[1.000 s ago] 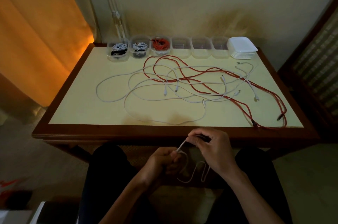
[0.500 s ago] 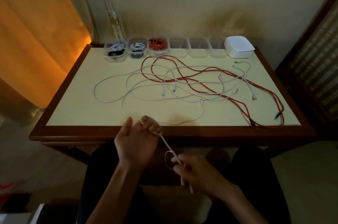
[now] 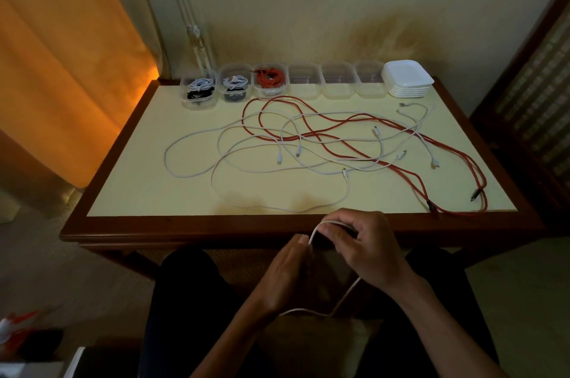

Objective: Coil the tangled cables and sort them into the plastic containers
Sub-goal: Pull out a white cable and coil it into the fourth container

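Right hand (image 3: 367,249) sits just below the counter's near edge, fingers curled over the top of a white cable (image 3: 320,225), pinching the bend of it. Left hand (image 3: 288,277) is right beside it, thumb side up, fingers wrapped around the same cable; I read it as gripping, though the fingertips are hidden from me. From the two hands the cable drops in a slack loop over the lap, passing under the left wrist.

Moving out: the counter (image 3: 129,192) has a pale yellow top in a dark wood frame. Spread over it I see a tangle of white cables (image 3: 216,134) crossing a long red cable (image 3: 311,109), whose loops run off to the right edge; dark plugs lie near the right front corner.

Along the far edge stands a row of six clear plastic containers (image 3: 337,81), touching side to side. The two leftmost hold coiled white and black cables, the third (image 3: 270,80) holds a coiled red one. Contents of the other three I cannot make out in this light. Just right of the row sits a stack of white lids (image 3: 407,78).

Orange curtain (image 3: 61,53) hangs at left.
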